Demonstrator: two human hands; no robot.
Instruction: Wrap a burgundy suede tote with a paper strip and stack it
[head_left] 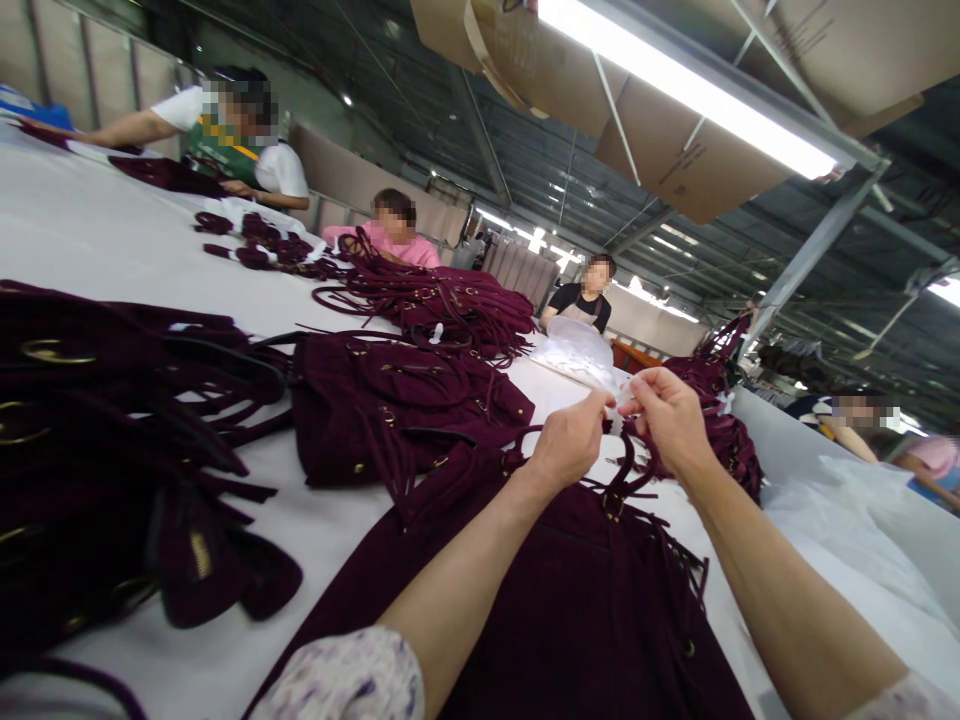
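Observation:
A dark burgundy suede bag (570, 600) with fringe and gold fittings lies on the white table (112, 240) right in front of me, under my forearms. My left hand (568, 440) and my right hand (670, 415) are raised just above its far end, fingertips meeting. Both pinch a small white piece (619, 402), perhaps paper or a tag, between thumb and fingers. A dark strap or fringe loop (626, 470) of the bag hangs just below my hands.
Several more burgundy bags lie to the left (112, 450) and ahead (397, 400), with straps piled further back (435, 300). Clear plastic bags (577, 355) lie beyond my hands and at the right (862, 520). Other people (232, 140) work along the table.

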